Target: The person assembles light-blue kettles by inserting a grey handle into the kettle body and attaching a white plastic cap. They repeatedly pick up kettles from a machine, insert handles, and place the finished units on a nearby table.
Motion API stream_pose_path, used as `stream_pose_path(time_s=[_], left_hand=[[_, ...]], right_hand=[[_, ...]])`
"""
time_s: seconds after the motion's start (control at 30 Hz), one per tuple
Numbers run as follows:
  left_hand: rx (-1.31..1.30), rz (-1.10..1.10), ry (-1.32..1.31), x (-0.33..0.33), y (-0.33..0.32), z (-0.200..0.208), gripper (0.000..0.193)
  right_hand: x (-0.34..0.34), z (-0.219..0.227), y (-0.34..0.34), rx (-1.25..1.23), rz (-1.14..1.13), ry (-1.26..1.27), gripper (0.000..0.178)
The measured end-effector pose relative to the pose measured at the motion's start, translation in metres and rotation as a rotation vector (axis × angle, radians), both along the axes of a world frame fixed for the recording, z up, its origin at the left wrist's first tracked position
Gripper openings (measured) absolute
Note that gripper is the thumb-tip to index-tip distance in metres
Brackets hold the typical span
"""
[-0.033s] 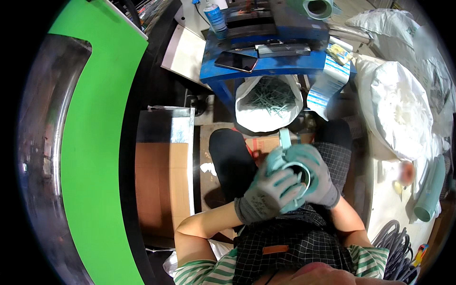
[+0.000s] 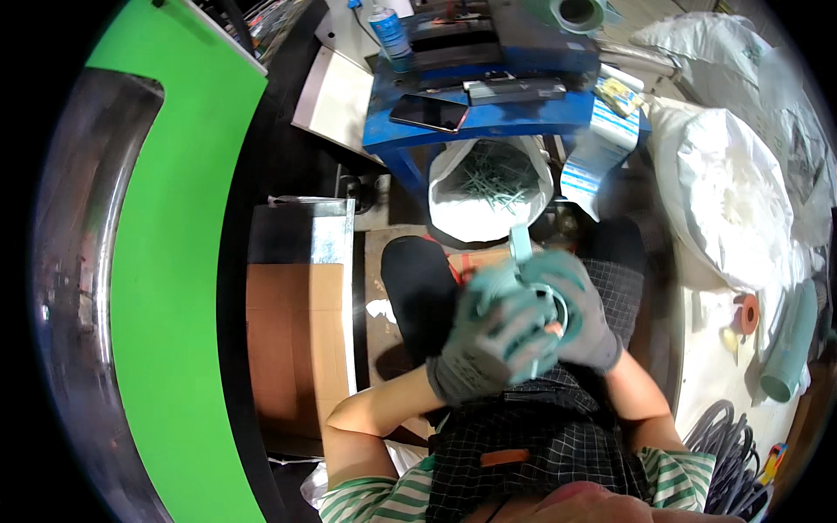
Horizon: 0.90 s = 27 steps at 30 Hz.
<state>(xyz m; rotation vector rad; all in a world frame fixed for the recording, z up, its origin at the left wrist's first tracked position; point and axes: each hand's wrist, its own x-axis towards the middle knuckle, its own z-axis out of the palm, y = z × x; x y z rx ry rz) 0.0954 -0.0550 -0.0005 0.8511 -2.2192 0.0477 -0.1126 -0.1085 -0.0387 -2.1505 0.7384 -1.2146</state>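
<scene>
Over my lap, both gloved hands are around a pale green hollow plastic part (image 2: 520,241) with a round opening and a flat tab sticking out at the far side. My right hand (image 2: 580,318) is closed round the part's right side. My left hand (image 2: 493,336) is smeared by motion, its fingers curled over the near left of the rim. An orange-toned bit shows at the opening, too blurred to name. The gloves are grey with green fingers and hide most of the part. Whether a small tool is in the left hand cannot be seen.
Past my knees, a white bag-lined bin (image 2: 471,222) holds thin green strips. Behind it stands a blue workbench (image 2: 392,131) with a phone (image 2: 429,113) and a spray can (image 2: 390,37). At right are a white sack (image 2: 732,192), an orange tape roll (image 2: 745,314) and a green tube (image 2: 789,349). A cardboard box (image 2: 296,340) stands at left.
My left hand has shifted slightly left and is more blurred, its fingers moving over the part's rim. The part has tilted a little. The whole view has shifted slightly.
</scene>
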Motion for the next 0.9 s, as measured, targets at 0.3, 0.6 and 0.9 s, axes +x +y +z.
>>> stream_pose_path(time_s=[0.3,0.6,0.9], left_hand=[[-0.169,0.412,0.054,0.015,-0.063,-0.016,0.109],[-0.136,0.114,-0.017,-0.011,-0.031,-0.011,0.116],[0.46,-0.273,0.39,-0.009,-0.018,-0.039,0.099]], right_hand=[[0.034,0.019,-0.069,-0.178,-0.289,0.079,0.07],[-0.013,0.033,-0.008,-0.209,-0.224,0.101,0.084],[-0.141,0.038,0.011,0.168,-0.433,0.017,0.02]])
